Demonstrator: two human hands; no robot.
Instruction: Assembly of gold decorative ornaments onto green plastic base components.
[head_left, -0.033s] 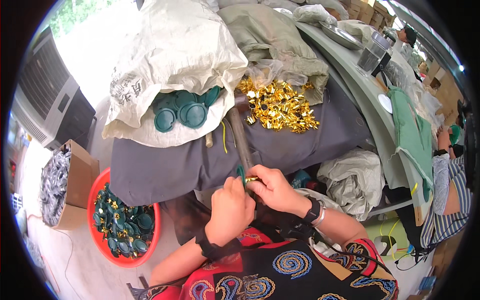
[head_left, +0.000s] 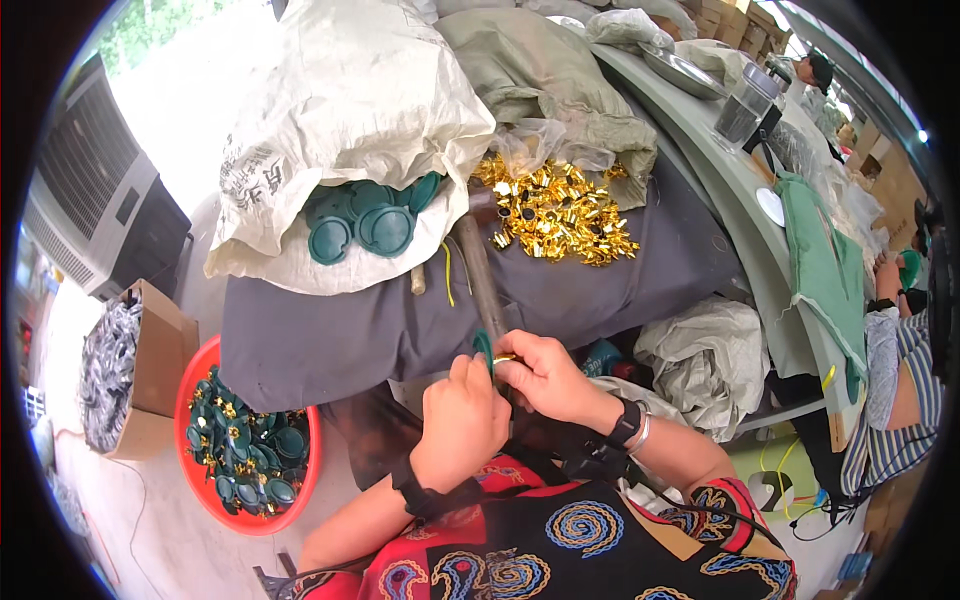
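Observation:
My left hand (head_left: 462, 408) is closed round a dark green round lid (head_left: 483, 347), held on edge at the table's front. My right hand (head_left: 548, 380) pinches a small gold-coloured fitting (head_left: 505, 358) against the lid's right side. How far the two parts are joined is hidden by my fingers. Beyond my left hand, more green lids (head_left: 385, 230) spill from the mouth of a white woven sack (head_left: 350, 110). A heap of gold fittings (head_left: 570, 210), some with black centres, lies beyond my right hand.
A red basin (head_left: 313, 475) with green lids and gold fittings stands low on the left, by a cardboard box (head_left: 160, 370) and an air cooler (head_left: 90, 180). A rod (head_left: 480, 275) lies across the dark-covered table (head_left: 330, 330). Another person's striped clothing (head_left: 890, 430) shows at right.

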